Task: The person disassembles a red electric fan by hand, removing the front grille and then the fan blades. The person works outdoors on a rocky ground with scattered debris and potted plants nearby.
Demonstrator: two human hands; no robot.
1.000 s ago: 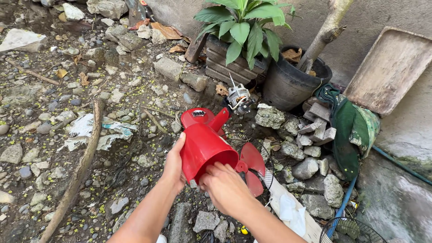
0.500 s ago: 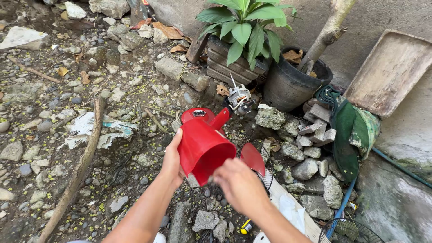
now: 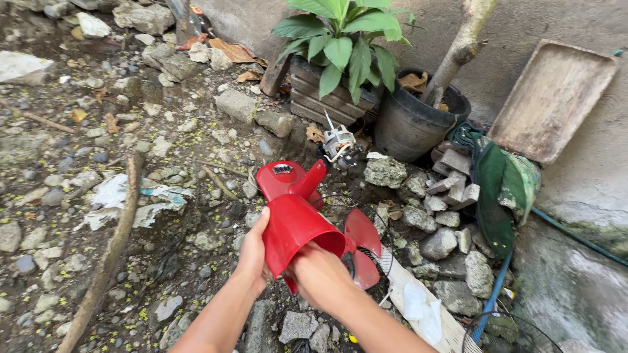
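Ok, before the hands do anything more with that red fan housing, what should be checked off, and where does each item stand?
1. Left hand grips the red housing from outside: ok.
2. Right hand at the housing's open end: ok; fingers inside hidden, cannot tell.
3. Red fan blade clear of the hands: ok.
4. Bare motor lies apart on the stones: ok.
5. Firm footing on the rubble ground: cannot tell.

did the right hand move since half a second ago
Yes. The right hand has moved up and left, back to the open mouth of the red fan housing; half a second ago it was lower, away from the rim.
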